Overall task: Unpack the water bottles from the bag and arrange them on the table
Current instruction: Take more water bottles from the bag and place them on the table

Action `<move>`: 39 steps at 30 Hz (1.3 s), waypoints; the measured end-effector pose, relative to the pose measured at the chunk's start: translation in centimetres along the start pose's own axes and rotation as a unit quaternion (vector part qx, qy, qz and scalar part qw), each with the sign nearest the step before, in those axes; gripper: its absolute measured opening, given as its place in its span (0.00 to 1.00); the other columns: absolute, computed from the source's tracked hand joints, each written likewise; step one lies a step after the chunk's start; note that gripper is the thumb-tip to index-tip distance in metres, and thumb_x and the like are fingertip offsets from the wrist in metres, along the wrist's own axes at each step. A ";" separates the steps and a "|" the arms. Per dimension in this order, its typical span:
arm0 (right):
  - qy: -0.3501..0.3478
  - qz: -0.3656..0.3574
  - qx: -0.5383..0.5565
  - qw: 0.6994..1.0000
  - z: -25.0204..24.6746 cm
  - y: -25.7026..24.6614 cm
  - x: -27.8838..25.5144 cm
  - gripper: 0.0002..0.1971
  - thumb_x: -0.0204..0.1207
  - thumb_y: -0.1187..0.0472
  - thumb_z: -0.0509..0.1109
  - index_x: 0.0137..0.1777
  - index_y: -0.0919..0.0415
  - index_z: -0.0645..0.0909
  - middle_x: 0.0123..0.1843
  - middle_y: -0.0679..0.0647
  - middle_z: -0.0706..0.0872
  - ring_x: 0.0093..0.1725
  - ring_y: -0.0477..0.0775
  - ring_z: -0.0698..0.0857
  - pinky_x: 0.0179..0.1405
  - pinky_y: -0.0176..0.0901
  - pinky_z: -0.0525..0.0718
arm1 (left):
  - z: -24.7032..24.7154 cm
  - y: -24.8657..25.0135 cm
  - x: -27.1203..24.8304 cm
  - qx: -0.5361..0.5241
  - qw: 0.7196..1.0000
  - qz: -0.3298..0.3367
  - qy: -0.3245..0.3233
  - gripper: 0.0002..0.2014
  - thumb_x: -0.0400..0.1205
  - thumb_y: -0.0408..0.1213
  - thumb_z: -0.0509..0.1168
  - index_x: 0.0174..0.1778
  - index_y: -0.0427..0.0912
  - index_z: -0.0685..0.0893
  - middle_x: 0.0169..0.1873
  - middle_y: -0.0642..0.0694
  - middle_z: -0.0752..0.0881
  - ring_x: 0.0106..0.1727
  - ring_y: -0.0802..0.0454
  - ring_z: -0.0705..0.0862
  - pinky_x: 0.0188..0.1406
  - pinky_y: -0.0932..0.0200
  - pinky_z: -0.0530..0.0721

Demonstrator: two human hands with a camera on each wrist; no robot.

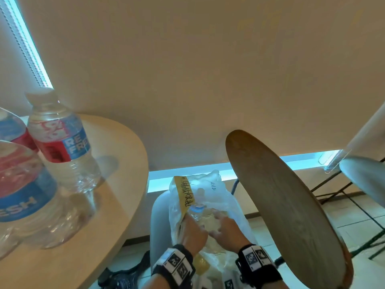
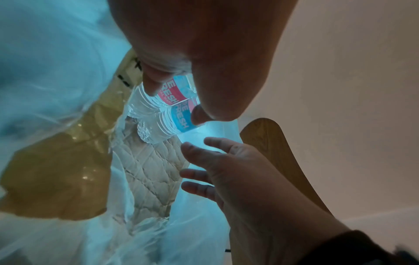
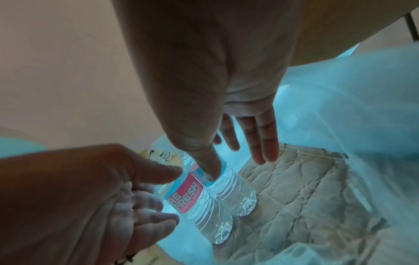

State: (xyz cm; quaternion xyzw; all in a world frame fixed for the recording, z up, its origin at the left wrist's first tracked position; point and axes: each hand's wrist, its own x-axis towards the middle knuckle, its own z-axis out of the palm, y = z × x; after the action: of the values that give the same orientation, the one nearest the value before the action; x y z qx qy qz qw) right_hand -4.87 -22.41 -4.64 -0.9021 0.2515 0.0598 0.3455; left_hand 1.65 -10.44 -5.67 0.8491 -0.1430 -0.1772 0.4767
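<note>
A clear plastic bag [image 1: 218,197] with a strip of yellow tape sits low between two pieces of furniture, and both my hands are inside it. Two water bottles with red and blue labels lie side by side in it. My left hand [image 1: 192,227] grips the nearer bottle [image 3: 189,197], thumb on its label and fingers curled behind it. My right hand [image 1: 223,224] is spread with straight fingers [image 3: 258,141]; its thumb touches the second bottle [image 3: 233,188]. Only one bottle cap [image 1: 197,208] shows in the head view. Three more bottles [image 1: 60,142] [image 1: 23,195] [image 1: 11,126] stand on the table.
The round pale wooden table [image 1: 120,184] is at the left, its edge close to the bag. A brown wooden curved panel [image 1: 281,205] rises right of the bag. A black item [image 1: 123,278] lies on the floor, and a pale chair [image 1: 362,180] stands at the far right.
</note>
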 end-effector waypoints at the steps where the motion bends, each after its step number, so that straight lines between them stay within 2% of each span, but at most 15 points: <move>1: 0.011 -0.013 0.001 1.000 0.0 -0.3 0.8 0.38 0.74 0.52 0.77 0.82 0.56 0.66 0.72 0.55 0.83 0.51 0.48 0.80 0.62 0.41 0.79 | -0.1 0.3 0.6 -0.010 1.000 -0.014 0.002 0.31 0.71 0.27 0.67 0.70 0.51 0.71 0.55 0.54 0.84 0.53 0.55 0.84 0.53 0.63 0.79; 4: 0.038 -0.048 0.013 0.998 -0.3 -1.6 2.6 0.37 0.72 0.51 0.78 0.79 0.55 0.69 0.60 0.52 0.87 0.49 0.50 0.81 0.62 0.44 0.83 | 0.3 0.6 2.6 -0.018 1.000 0.000 0.020 0.31 0.62 0.27 0.69 0.57 0.60 0.76 0.48 0.61 0.87 0.50 0.59 0.89 0.49 0.60 0.89; 6: 0.051 -0.059 0.017 0.997 -0.2 -2.0 3.7 0.31 0.74 0.61 0.77 0.76 0.58 0.70 0.48 0.43 0.84 0.41 0.42 0.81 0.53 0.25 0.80 | 0.8 0.9 3.3 -0.025 0.999 0.021 0.035 0.31 0.60 0.27 0.68 0.58 0.58 0.77 0.48 0.58 0.87 0.51 0.58 0.89 0.51 0.53 0.92; 8: 0.054 -0.067 0.016 0.996 -0.2 -2.4 4.3 0.29 0.75 0.68 0.75 0.74 0.57 0.70 0.41 0.35 0.76 0.35 0.30 0.74 0.39 0.16 0.75 | 0.9 1.6 3.2 -0.035 0.998 0.004 0.043 0.32 0.65 0.26 0.71 0.61 0.57 0.71 0.52 0.55 0.85 0.53 0.54 0.87 0.57 0.51 0.90; 11: 0.062 -0.074 0.047 0.994 0.2 -2.4 4.9 0.32 0.73 0.67 0.76 0.71 0.48 0.64 0.39 0.32 0.71 0.35 0.28 0.71 0.34 0.19 0.74 | 1.1 1.5 3.2 0.014 0.996 -0.021 0.084 0.30 0.71 0.34 0.71 0.66 0.53 0.67 0.57 0.51 0.83 0.57 0.52 0.86 0.61 0.52 0.88; 14: 0.082 -0.056 0.067 0.993 0.4 -2.1 5.5 0.31 0.71 0.69 0.77 0.72 0.58 0.69 0.33 0.38 0.73 0.30 0.34 0.73 0.27 0.24 0.75 | 1.2 1.2 3.4 0.074 0.993 -0.019 0.093 0.30 0.74 0.33 0.66 0.73 0.46 0.67 0.64 0.45 0.83 0.65 0.47 0.84 0.69 0.53 0.83; 16: 0.102 -0.053 0.068 0.991 0.5 -1.8 5.6 0.27 0.74 0.62 0.77 0.69 0.58 0.69 0.34 0.41 0.78 0.30 0.36 0.78 0.24 0.23 0.76 | 0.9 1.5 2.9 0.091 0.992 -0.015 0.083 0.24 0.79 0.29 0.65 0.69 0.47 0.69 0.62 0.47 0.80 0.67 0.47 0.82 0.69 0.61 0.75; 19: 0.130 -0.047 0.078 0.987 1.0 -1.1 5.6 0.17 0.80 0.51 0.72 0.58 0.53 0.67 0.32 0.45 0.82 0.29 0.40 0.82 0.23 0.25 0.76 | 1.0 1.3 1.9 0.124 0.989 0.014 0.073 0.21 0.81 0.31 0.62 0.66 0.54 0.66 0.61 0.49 0.80 0.65 0.48 0.81 0.68 0.58 0.78; 21: 0.130 -0.050 0.096 0.986 1.5 -0.3 5.3 0.20 0.76 0.52 0.76 0.59 0.51 0.68 0.38 0.46 0.87 0.37 0.46 0.88 0.29 0.25 0.78 | 1.3 1.1 1.5 0.141 0.988 0.017 0.054 0.26 0.81 0.29 0.59 0.74 0.51 0.63 0.65 0.45 0.79 0.65 0.47 0.80 0.68 0.54 0.80; 24: 0.134 -0.053 0.115 0.983 2.1 1.0 3.9 0.30 0.67 0.55 0.84 0.66 0.50 0.73 0.53 0.40 0.85 0.53 0.40 0.84 0.46 0.20 0.76 | 1.4 1.3 0.7 0.159 0.987 0.027 0.001 0.29 0.81 0.23 0.57 0.77 0.49 0.64 0.68 0.40 0.77 0.62 0.43 0.79 0.63 0.54 0.80; 27: 0.174 -0.052 0.115 0.977 2.8 2.1 2.4 0.32 0.63 0.55 0.87 0.66 0.55 0.80 0.60 0.45 0.86 0.59 0.45 0.83 0.61 0.35 0.82 | 1.1 1.2 -0.1 0.191 0.979 0.056 -0.040 0.30 0.79 0.20 0.53 0.74 0.52 0.66 0.74 0.44 0.73 0.66 0.45 0.78 0.65 0.53 0.82; 29: 0.199 -0.056 0.116 0.971 3.4 2.7 1.5 0.32 0.61 0.52 0.87 0.65 0.56 0.81 0.60 0.48 0.87 0.58 0.48 0.86 0.61 0.41 0.84 | 1.1 1.0 -0.5 0.210 0.973 0.061 -0.070 0.32 0.80 0.19 0.54 0.78 0.52 0.65 0.82 0.42 0.65 0.70 0.42 0.79 0.64 0.55 0.83; 31: 0.205 -0.048 0.108 0.972 3.8 3.1 0.6 0.31 0.62 0.51 0.86 0.65 0.57 0.81 0.58 0.48 0.88 0.56 0.48 0.86 0.56 0.29 0.82 | 0.9 0.8 -0.8 0.218 0.970 0.072 -0.075 0.32 0.79 0.19 0.58 0.75 0.53 0.66 0.81 0.41 0.66 0.64 0.42 0.83 0.58 0.54 0.87; 33: 0.216 -0.045 0.101 0.970 4.0 3.1 -0.4 0.30 0.62 0.53 0.86 0.64 0.56 0.81 0.55 0.46 0.87 0.53 0.47 0.87 0.50 0.20 0.78 | 0.5 0.6 -1.2 0.228 0.967 0.093 -0.065 0.29 0.78 0.20 0.62 0.68 0.54 0.69 0.73 0.43 0.73 0.59 0.45 0.84 0.55 0.54 0.88; 39: 0.234 -0.039 0.059 0.970 2.1 2.0 -4.5 0.26 0.68 0.51 0.81 0.64 0.50 0.77 0.58 0.48 0.88 0.56 0.53 0.88 0.54 0.47 0.87 | -0.6 -0.2 -3.2 0.192 0.965 0.170 -0.050 0.31 0.75 0.18 0.67 0.64 0.57 0.71 0.67 0.48 0.76 0.59 0.51 0.84 0.54 0.58 0.90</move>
State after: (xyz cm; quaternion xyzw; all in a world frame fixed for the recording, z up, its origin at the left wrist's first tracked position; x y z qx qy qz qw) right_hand -9.67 -20.49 -6.13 -0.8783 0.2933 -0.1809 0.3315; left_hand -0.91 -8.55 -5.01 0.8781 -0.3397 -0.1052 0.3202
